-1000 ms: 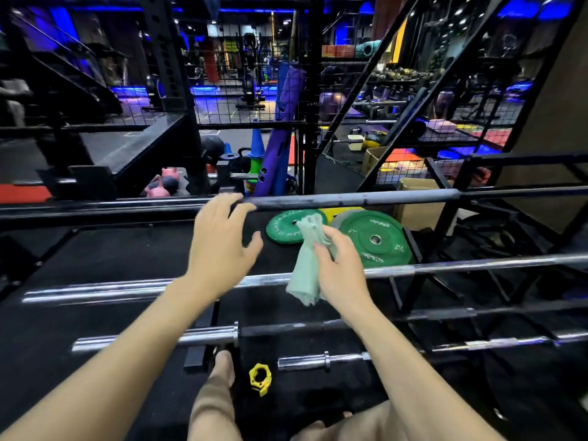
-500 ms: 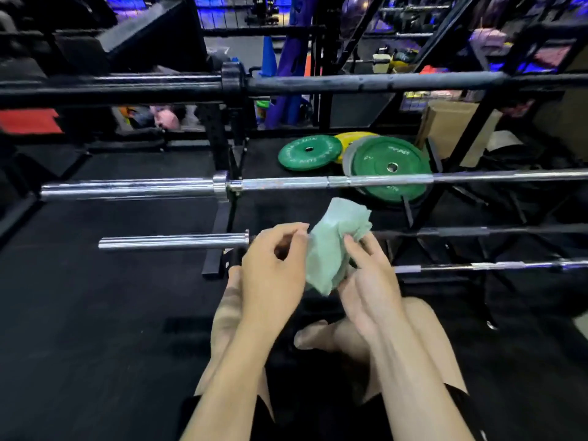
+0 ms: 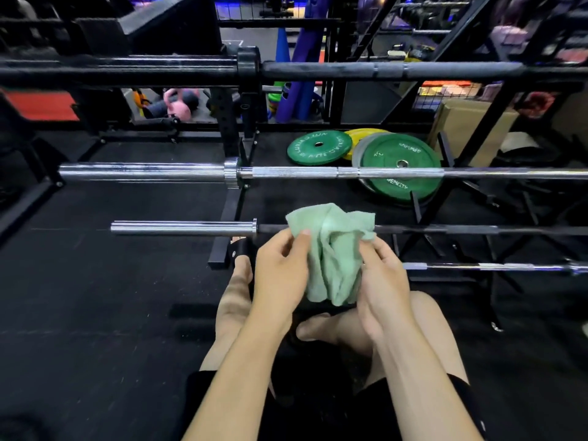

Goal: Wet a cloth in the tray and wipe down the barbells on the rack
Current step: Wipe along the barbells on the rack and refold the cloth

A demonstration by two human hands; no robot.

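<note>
Now both grips pinch the green cloth (image 3: pixel 334 259) before the dark barbell (image 3: pixel 445 230): left hand (image 3: pixel 280 275), right hand (image 3: pixel 381 281); I'd fold it flat, then wrap it round the shaft.

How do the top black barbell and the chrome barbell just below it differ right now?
The top black barbell is matte dark along its whole length; the chrome barbell is shiny silver. The black one sits higher and farther away; the chrome one sits a rung lower, crossing in front of a green plate. Both lie level on the rack, apart from the green cloth and neither touched by a hand.
</note>
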